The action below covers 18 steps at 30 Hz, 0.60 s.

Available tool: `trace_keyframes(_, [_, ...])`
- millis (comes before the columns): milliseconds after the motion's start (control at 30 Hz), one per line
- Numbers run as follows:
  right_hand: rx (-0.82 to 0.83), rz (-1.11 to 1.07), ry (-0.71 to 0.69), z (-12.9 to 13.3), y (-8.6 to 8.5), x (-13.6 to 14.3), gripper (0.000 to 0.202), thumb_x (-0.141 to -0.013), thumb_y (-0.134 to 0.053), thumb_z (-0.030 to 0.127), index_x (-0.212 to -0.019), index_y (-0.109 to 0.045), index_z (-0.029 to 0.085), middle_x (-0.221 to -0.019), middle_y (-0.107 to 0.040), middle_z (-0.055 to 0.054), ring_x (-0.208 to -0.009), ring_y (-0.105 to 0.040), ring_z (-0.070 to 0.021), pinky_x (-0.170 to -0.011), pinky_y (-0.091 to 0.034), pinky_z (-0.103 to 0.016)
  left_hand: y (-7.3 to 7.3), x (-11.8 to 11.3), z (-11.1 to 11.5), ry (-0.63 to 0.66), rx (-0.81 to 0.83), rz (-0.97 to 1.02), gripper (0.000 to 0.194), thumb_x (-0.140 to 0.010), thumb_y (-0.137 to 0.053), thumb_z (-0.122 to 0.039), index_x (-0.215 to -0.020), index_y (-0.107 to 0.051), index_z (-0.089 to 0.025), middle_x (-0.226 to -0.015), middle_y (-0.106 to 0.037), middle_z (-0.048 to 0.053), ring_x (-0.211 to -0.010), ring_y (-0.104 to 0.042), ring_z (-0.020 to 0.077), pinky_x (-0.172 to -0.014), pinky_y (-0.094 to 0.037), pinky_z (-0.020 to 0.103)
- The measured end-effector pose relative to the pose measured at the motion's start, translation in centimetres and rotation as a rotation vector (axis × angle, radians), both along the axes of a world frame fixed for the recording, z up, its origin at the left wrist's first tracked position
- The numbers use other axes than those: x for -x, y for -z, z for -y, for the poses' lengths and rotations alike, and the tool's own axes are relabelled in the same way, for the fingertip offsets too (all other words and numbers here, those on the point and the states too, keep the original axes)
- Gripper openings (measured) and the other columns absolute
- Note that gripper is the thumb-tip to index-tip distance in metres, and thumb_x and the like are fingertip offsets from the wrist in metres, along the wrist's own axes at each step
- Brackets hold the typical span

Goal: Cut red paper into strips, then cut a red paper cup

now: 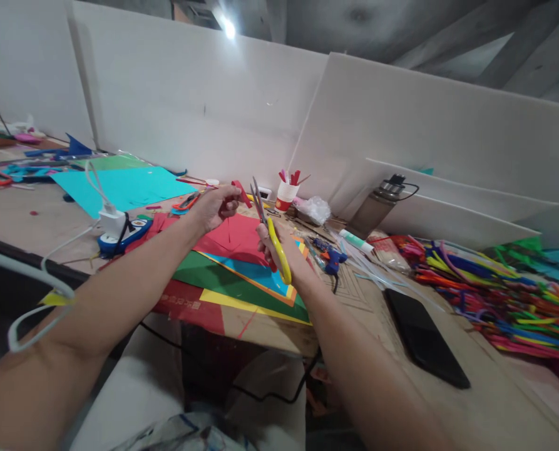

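Pinched in my left hand (220, 207) is a small strip of red paper (244, 195), raised above the table. My right hand (279, 245) grips a pair of scissors (278, 250) with yellow handles, blades pointing up and slightly parted. Their tips are close to the right of the red strip; whether they touch it I cannot tell. Below both hands lies a red paper sheet (235, 237) on a stack with blue, orange, green (194, 269) and yellow sheets.
To the right are a black phone (427, 338), a blue glue gun (334, 260), a glue stick (355, 241), a bottle (375, 203) and many coloured pipe cleaners (509, 300). A paper cup (287, 195) stands behind. On the left are a power strip (124, 237) and turquoise paper (124, 191).
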State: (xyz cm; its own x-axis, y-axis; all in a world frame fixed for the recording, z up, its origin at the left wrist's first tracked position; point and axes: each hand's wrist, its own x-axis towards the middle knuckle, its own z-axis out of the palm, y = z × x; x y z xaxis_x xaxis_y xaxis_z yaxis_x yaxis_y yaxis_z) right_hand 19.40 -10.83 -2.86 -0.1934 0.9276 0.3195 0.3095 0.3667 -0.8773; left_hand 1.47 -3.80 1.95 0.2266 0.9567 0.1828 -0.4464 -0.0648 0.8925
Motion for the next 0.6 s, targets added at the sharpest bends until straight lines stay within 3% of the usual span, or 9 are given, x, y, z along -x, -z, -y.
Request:
trace_keyframes(300, [0.066, 0.076, -0.02, 0.52, -0.44, 0.07, 0.044, -0.085, -0.051, 0.061, -0.099, -0.057, 0.02, -0.065, -0.056, 0.002, -0.047, -0.049, -0.0076, -0.042, -0.039, -0.017, -0.02, 0.21, -0.13, 0.005, 0.034, -0.034, 0.013, -0.064, -0.065, -0.013, -0.062, -0.052, -0.013, -0.051, -0.047, -0.003, -0.039, -0.034, 0.0003, -0.034, -0.019, 0.012])
trace_keyframes(600, [0.067, 0.069, -0.009, 0.96, -0.86, 0.18, 0.043, -0.085, -0.052, 0.061, -0.096, -0.057, 0.02, -0.063, -0.054, 0.002, -0.044, -0.048, -0.0074, -0.041, -0.039, -0.018, 0.09, -0.09, 0.31, -0.023, -0.052, -0.123, 0.011, -0.062, -0.066, -0.016, -0.061, -0.056, -0.012, -0.052, -0.049, -0.002, -0.04, -0.033, 0.0009, -0.035, -0.019, 0.015])
